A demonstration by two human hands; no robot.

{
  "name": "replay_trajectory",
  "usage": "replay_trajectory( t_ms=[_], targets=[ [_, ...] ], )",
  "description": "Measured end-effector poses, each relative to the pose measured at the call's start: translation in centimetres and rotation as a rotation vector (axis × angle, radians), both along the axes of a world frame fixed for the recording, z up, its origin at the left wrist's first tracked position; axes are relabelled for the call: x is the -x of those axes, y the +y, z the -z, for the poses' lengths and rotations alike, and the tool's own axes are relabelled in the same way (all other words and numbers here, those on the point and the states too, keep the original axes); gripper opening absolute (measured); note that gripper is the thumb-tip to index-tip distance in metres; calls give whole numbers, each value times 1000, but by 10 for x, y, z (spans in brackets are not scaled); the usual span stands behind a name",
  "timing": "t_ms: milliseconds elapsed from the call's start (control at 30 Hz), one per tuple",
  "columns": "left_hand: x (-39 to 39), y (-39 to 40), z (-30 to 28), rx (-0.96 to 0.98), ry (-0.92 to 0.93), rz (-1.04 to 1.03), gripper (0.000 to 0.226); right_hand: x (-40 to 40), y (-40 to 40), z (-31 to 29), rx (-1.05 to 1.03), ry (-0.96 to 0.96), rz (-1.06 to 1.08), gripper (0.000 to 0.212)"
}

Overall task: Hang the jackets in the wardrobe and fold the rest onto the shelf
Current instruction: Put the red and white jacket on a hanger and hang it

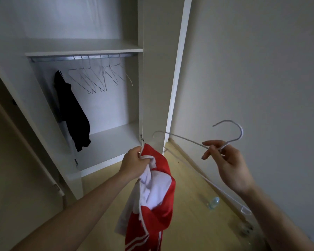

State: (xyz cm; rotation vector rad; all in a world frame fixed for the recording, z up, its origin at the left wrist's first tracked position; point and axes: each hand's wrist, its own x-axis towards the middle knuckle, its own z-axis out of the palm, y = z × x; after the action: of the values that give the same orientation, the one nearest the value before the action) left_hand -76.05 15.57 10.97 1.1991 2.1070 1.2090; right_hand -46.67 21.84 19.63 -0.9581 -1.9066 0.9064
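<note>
Red and white jacket [152, 192] is hanging from the left hand [134, 163] — fingers gripping its top edge. Right hand [228, 163] is pinching a white hanger [188, 140] beside it. Farther back, the wardrobe [83, 49] is standing open — black jacket [72, 113] hanging left, bare hangers [98, 77] right.

Jacket [152, 187] left; hanger [227, 142] right, prob.

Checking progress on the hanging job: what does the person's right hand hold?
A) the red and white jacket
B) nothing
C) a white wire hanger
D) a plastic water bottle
C: the right hand pinches the white wire hanger just below its hook; the left hand grips the red and white jacket.
</note>
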Motion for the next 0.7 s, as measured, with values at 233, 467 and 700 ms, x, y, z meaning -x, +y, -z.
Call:
replay_trajectory(
  t_ms=[233, 467, 700],
  targets=[
    [23, 0, -6, 19, -90, -48, 13, -5, -9, -6, 61, -13, -13, 24],
    [35, 2, -47, -120, -87, -6, 17, 0, -6, -10, 62, -73, 45, 32],
    [13, 4, -83, -216, 75, 88, 25, 49, -23, 10, -16, -157, 18, 27]
  ],
)
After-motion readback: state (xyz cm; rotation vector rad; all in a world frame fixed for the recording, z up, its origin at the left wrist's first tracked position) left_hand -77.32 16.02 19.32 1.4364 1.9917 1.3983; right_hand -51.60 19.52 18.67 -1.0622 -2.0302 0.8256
